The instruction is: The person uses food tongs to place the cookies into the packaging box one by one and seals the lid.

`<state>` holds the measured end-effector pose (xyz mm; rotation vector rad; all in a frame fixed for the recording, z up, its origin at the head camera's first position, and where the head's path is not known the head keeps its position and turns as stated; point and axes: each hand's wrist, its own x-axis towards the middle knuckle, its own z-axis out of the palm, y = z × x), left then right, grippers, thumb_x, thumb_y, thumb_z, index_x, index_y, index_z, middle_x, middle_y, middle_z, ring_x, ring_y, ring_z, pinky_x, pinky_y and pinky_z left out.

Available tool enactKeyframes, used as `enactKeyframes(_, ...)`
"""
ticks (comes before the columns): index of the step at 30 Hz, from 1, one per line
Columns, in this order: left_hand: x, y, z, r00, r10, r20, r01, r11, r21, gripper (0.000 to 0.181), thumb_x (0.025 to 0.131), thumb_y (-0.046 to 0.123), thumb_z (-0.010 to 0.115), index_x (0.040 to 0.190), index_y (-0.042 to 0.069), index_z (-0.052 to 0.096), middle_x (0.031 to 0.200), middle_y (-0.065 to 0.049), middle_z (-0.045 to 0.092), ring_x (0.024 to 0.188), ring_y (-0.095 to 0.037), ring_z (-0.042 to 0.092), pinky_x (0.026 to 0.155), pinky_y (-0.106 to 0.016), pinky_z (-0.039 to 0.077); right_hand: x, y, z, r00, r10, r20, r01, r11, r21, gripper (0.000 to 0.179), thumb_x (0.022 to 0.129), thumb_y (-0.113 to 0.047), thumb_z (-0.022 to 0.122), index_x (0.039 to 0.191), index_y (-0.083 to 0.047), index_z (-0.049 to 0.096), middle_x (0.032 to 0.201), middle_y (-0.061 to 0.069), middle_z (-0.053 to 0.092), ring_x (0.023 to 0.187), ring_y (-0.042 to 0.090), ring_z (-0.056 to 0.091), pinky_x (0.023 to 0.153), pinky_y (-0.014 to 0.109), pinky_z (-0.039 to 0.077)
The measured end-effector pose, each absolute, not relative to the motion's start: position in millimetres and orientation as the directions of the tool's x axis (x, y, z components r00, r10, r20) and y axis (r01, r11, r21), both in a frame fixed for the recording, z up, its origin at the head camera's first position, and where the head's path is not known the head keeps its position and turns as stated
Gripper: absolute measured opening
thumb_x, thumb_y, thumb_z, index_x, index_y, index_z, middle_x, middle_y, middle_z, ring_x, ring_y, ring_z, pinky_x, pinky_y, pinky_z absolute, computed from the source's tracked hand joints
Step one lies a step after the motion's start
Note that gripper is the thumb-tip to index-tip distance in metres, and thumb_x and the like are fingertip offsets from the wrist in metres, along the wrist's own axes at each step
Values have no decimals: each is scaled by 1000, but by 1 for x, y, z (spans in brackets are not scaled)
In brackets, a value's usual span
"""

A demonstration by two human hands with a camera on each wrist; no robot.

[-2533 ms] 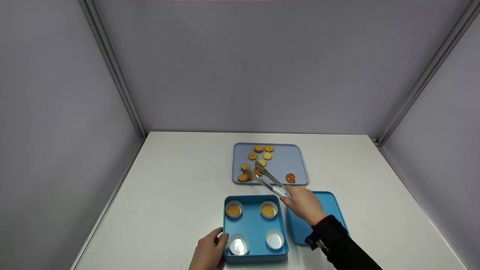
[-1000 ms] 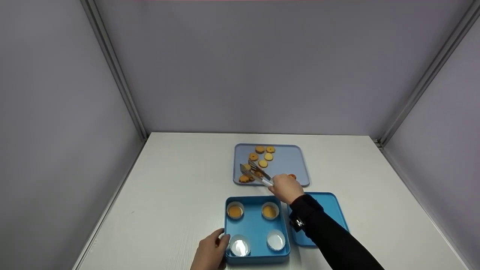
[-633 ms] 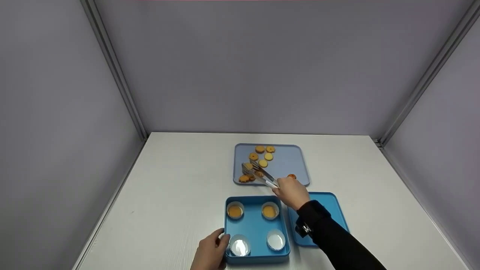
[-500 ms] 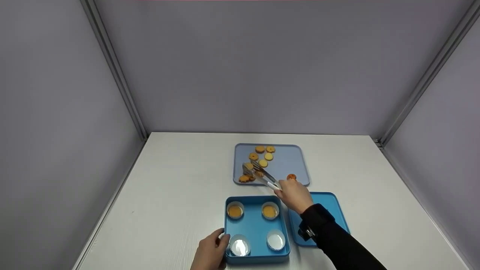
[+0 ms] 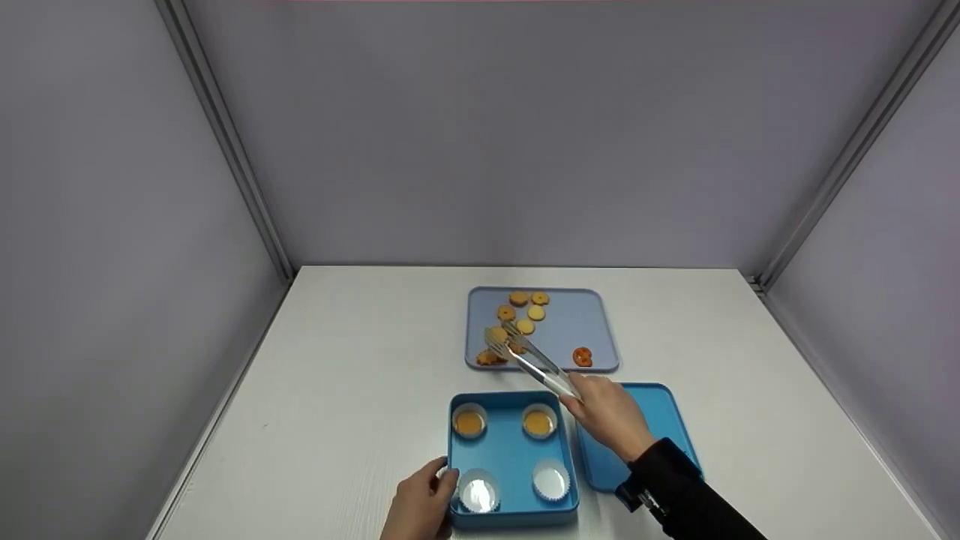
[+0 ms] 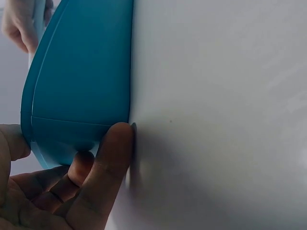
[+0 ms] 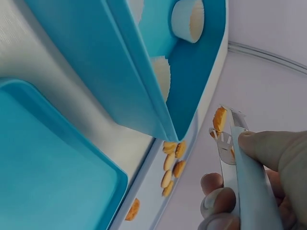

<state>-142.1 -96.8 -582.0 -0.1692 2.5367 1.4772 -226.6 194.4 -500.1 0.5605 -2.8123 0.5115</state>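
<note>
Plain grey panels (image 5: 487,135) enclose a white table (image 5: 337,375) on three sides. At its far side, a pale blue-grey tray (image 5: 574,322) bears small golden cookies (image 5: 536,313) and, apart from them, an orange pretzel-shaped piece (image 5: 582,356). Nearer stands an open blue box (image 5: 514,519) with four white cups (image 5: 551,480) inside; the two far ones have something golden in them. A blue flat lid or tray (image 5: 664,420) lies to its right. The left hand (image 5: 418,499) grips the box's near left corner. The right hand (image 5: 611,416) pinches metal tongs (image 7: 254,187) by their pale handles; one cookie (image 7: 219,120) sits between the tips, over the tray, though how firmly cannot be told. The cookie looks light, stiff and probably crumbly, best held gently by its edges; the thin cups would likely crush easily.
</note>
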Motion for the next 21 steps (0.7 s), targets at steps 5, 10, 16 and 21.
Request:
enactKeyframes(5, -144, -97, -582, -971, -1, -237, -203, 523, 828, 46, 104, 32, 58, 134, -1, 62, 85, 1, 64, 77, -14, 59, 74, -39, 51, -213, 202, -497, -901, -319, 293, -403, 865, -298, 13, 94, -17, 74, 100, -11, 65, 72, -5, 53, 60, 9, 43, 53, 27, 36)
enactKeyframes(10, -144, -97, -583, -971, -6, -239, -207, 524, 826, 45, 104, 31, 58, 134, -2, 62, 86, 0, 64, 78, -15, 59, 75, -40, 51, -198, 209, -494, -905, -317, 283, -402, 855, -328, 21, 96, -19, 72, 115, -9, 69, 76, -7, 57, 62, 5, 43, 55, 24, 36)
enactKeyframes(16, -144, -98, -582, -973, -11, -232, -203, 528, 825, 44, 104, 30, 58, 134, -2, 63, 86, 0, 64, 78, -15, 58, 74, -39, 50, -180, 218, -493, -890, -329, 314, -426, 847, -319, 31, 97, -22, 71, 123, -5, 69, 84, -1, 65, 66, 6, 51, 58, 24, 42)
enactKeyframes(21, -145, -100, -582, -970, -2, -241, -207, 519, 830, 45, 104, 30, 58, 135, -2, 61, 88, -1, 65, 80, -16, 59, 76, -41, 51, -166, 221, -493, -879, -323, 351, -432, 851, -298, 35, 95, -20, 73, 124, 0, 69, 89, 4, 71, 68, 9, 57, 59, 26, 46)
